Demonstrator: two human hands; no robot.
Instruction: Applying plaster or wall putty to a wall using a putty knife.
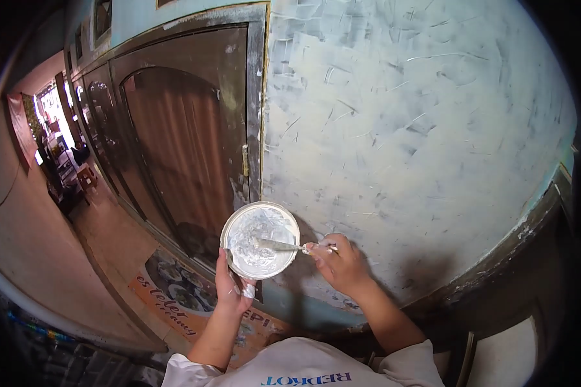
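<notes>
1. Lit by soft daylight; brightest at the far-left doorway (pixel 48 103), slightly blown out there.
2. Plastered wall (pixel 419 116) evenly lit, no glare.
3. Soft shadow under the right hand (pixel 342 261) on the wall; dim below.
4. Strong fisheye bending, black vignette at corners.
5. Centre fairly sharp, rim smeared.

Left hand (pixel 231 284) holds a round metal bowl (pixel 260 240) from below, fingers curled at its near rim. Bowl is coated inside with white putty (pixel 255 248). Right hand (pixel 341 261) pinches the handle of a putty knife (pixel 284 245); blade lies in the bowl, touching the putty. Directly behind: wall (pixel 413 129) with patchy white skim coat and scrape marks. To its left, a brown wooden door (pixel 181 142) with curtain.
</notes>
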